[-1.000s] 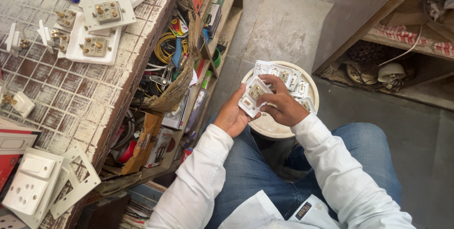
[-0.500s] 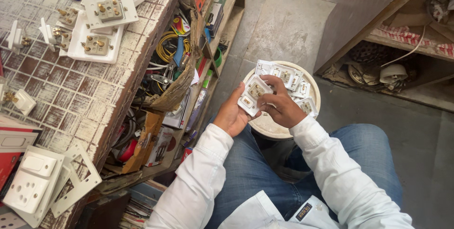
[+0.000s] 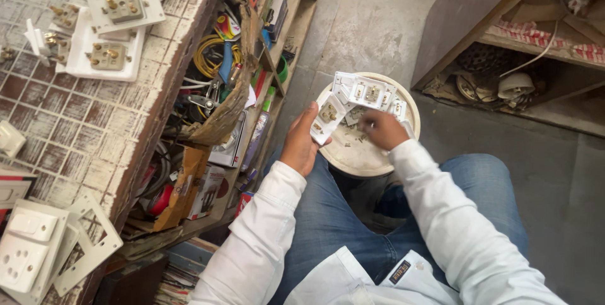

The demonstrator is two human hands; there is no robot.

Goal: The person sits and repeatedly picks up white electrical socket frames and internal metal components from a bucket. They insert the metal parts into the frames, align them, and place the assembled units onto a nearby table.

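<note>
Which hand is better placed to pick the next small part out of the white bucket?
The right hand, most likely: it is already down inside the white bucket among the loose parts, fingers curled. The left hand is occupied, gripping a white switch plate at the rim, so it is not free.

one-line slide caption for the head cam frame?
Seated person's left hand holds a white switch plate over a round white bucket; right hand reaches inside.

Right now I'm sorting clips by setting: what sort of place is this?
Probably an electrical repair shop or workshop: white switch plates on a worn bench, shelves crammed with coiled wire, and a bucket of socket parts.
</note>
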